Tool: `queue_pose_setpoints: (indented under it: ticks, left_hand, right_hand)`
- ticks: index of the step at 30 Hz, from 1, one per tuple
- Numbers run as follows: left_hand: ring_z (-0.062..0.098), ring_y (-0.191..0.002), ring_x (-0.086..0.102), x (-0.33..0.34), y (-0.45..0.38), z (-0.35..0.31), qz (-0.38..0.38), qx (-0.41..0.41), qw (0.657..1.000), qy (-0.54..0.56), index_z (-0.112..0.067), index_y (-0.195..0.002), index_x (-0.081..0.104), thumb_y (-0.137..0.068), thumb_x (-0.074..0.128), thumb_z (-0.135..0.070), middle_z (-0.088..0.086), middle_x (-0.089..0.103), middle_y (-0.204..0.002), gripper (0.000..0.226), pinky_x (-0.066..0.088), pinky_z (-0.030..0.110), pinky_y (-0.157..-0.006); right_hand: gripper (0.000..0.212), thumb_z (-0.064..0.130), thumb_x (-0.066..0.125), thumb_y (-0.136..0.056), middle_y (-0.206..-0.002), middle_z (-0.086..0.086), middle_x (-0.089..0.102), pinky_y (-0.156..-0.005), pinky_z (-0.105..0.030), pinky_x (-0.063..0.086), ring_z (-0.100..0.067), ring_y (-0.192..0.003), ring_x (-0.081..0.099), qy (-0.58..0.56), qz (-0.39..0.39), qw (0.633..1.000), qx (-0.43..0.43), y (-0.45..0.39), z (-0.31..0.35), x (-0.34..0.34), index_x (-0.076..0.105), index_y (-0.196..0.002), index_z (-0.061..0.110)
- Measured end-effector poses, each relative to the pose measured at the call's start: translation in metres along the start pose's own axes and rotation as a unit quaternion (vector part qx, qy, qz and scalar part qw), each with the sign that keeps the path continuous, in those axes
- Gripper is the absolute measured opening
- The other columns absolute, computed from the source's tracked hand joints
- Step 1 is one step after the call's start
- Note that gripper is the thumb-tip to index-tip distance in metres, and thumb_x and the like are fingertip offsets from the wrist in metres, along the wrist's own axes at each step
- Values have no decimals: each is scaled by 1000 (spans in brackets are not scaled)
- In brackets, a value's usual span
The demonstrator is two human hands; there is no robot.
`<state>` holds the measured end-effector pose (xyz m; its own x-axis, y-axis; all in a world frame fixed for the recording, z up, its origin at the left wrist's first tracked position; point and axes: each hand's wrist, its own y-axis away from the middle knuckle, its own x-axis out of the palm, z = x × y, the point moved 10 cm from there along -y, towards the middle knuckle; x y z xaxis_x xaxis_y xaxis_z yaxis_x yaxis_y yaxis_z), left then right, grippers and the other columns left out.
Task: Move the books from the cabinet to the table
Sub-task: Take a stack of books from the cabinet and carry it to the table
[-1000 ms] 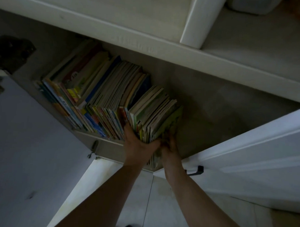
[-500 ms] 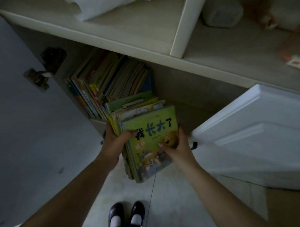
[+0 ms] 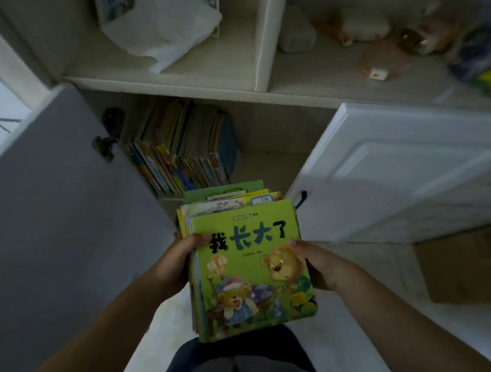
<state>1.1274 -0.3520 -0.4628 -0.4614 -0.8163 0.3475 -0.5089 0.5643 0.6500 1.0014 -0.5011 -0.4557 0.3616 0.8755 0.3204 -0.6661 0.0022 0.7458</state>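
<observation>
While the left cabinet door (image 3: 57, 207) stands open, a row of books (image 3: 181, 153) remains upright on the lower shelf (image 3: 267, 164), leaning left. Left hand (image 3: 175, 261) is closed on the left edge of the held stack (image 3: 250, 266), thumb on the top cover; right hand (image 3: 316, 265) is closed on the right edge likewise. Stack is carried flat, clear of the cabinet, above the person's lap. Judged: thin glossy paperbacks, heavy together, floppy and prone to sliding apart; opposed side grips with fingers beneath are the sound hold. No tabletop is visible.
</observation>
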Motion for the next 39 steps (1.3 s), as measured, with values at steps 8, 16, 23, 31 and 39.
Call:
queue_pose_setpoints:
  ticks: [8, 16, 23, 31, 39]
  left_hand:
    - [27, -82, 71, 41, 35, 32, 142, -107, 976, -123, -16, -97, 68, -65, 62, -27, 9, 75, -92, 34, 53, 41, -79]
    - [22, -78, 73, 128, 68, 91, 304, -162, 907, -243, -15, -107, 62, -68, 60, -26, 6, 76, -90, 41, 59, 30, -63]
    - [30, -95, 69, 202, 117, 166, 400, -189, 823, -355, -18, -116, 57, -67, 66, -32, 12, 72, -107, 52, 57, 41, -80]
    - [36, -103, 66, 268, 232, 300, 506, -224, 704, -444, -18, -134, 47, -73, 64, -33, 17, 64, -122, 65, 58, 41, -72]
    - [30, -94, 70, 278, 392, 431, 581, -256, 592, -497, -20, -128, 52, -78, 68, -35, 13, 69, -114, 54, 59, 36, -65]
  right_hand:
    - [20, 31, 56, -83, -87, -8, 72, -80, -37, 53, -23, -76, 68, -95, -153, 983, -34, 72, -76, -5, 58, -93, 14]
    - [63, 41, 75, -67, -109, -15, 69, -75, -38, 58, -28, -87, 70, -230, -225, 944, -72, 164, -166, -12, 55, -118, 11]
    - [70, 47, 75, -63, -103, -13, 73, -68, -36, 59, -28, -86, 71, -354, -296, 876, -136, 242, -254, -9, 53, -120, 11]
    - [46, 42, 60, -69, -90, -7, 75, -69, -34, 59, -23, -79, 71, -495, -417, 737, -194, 345, -399, 30, 59, -107, 16]
    - [38, 38, 49, -82, -93, -5, 75, -66, -31, 59, -21, -82, 72, -542, -469, 650, -252, 447, -534, 91, 57, -112, 16]
